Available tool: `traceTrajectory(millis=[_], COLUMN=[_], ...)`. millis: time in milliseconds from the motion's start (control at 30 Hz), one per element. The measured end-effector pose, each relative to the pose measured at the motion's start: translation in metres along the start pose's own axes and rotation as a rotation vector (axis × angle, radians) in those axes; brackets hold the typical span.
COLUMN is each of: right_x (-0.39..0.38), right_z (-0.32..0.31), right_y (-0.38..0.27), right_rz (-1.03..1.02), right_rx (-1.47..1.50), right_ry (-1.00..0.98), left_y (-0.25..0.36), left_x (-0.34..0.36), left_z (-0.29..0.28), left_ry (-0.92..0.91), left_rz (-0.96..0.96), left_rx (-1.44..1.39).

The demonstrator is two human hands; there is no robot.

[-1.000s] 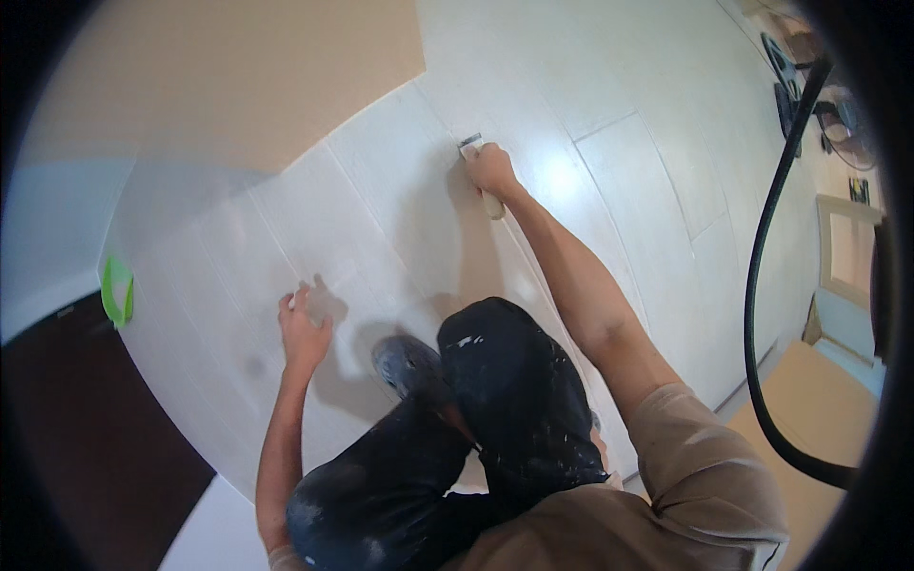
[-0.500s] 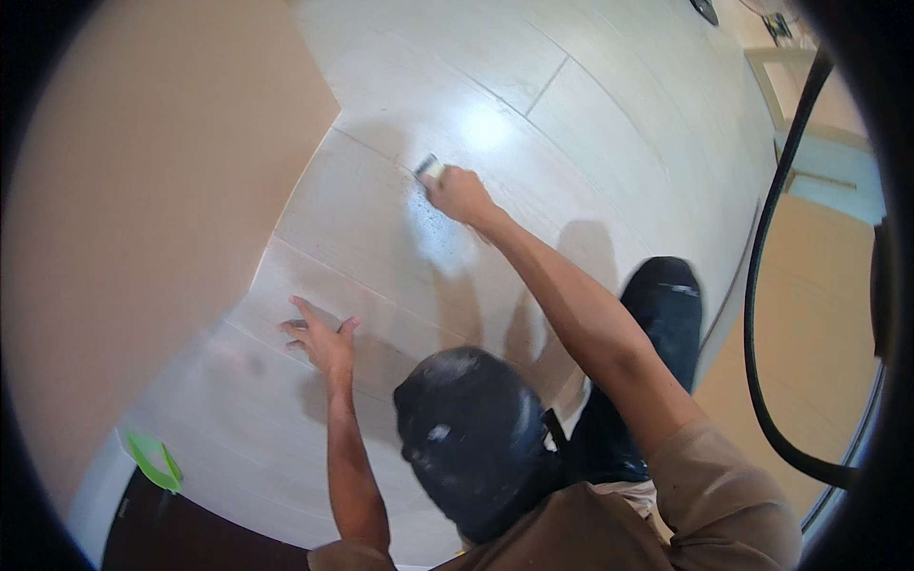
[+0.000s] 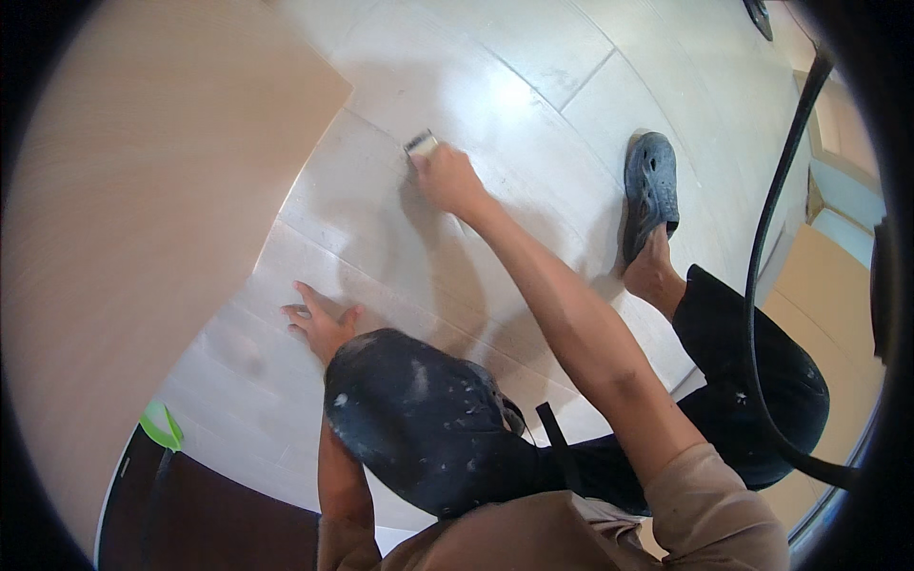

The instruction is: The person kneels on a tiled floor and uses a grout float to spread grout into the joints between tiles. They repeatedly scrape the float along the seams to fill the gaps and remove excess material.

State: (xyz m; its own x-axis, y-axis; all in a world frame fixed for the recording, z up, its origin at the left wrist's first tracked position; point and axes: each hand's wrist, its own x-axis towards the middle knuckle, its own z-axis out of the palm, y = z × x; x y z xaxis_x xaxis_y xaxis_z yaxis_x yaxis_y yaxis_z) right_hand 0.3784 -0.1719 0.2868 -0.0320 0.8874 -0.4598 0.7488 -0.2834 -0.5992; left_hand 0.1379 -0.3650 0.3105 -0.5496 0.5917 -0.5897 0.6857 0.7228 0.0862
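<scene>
My right hand [image 3: 443, 176] is closed round a scraper [image 3: 419, 143] with a pale body and dark metal edge, held against the whitish plank-like floor tiles [image 3: 590, 114], near their lines. My left hand [image 3: 320, 315] has its fingers spread and empty on the floor, close to the edge of a large tan board or panel [image 3: 171, 133]. My left knee [image 3: 390, 409], in dark paint-spotted trousers, hides part of my left forearm. My right foot [image 3: 652, 195], in a dark clog, rests on the floor to the right of my right arm.
A green dustpan-like plastic object [image 3: 162, 426] lies at the lower left beside a dark brown surface [image 3: 209, 504]. A black cable [image 3: 762, 257] loops down the right side of the view. Beyond it are a tan panel [image 3: 809, 295] and light frames at the rim.
The view has swung round since a second ago. My right foot has come out to the right on the floor, and the scraper has shifted slightly since half a second ago.
</scene>
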Motion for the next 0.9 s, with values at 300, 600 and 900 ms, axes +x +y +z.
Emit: traceTrajectory(millis=[300, 600, 900], right_x=[0.007, -0.005, 0.026], right_z=[0.019, 0.025, 0.033], right_y=[0.003, -0.006, -0.026], right_rz=[-0.018, 0.093, 0.050], right_rx=[-0.041, -0.066, -0.078], right_ry=[0.058, -0.003, -0.072], left_y=[-0.013, -0.027, -0.011], left_x=[0.003, -0.002, -0.002], left_z=[0.019, 0.018, 0.010], left_ry=[0.005, 0.038, -0.008], left_rz=[-0.065, -0.054, -0.110], left_rx=[0.021, 0.000, 0.037])
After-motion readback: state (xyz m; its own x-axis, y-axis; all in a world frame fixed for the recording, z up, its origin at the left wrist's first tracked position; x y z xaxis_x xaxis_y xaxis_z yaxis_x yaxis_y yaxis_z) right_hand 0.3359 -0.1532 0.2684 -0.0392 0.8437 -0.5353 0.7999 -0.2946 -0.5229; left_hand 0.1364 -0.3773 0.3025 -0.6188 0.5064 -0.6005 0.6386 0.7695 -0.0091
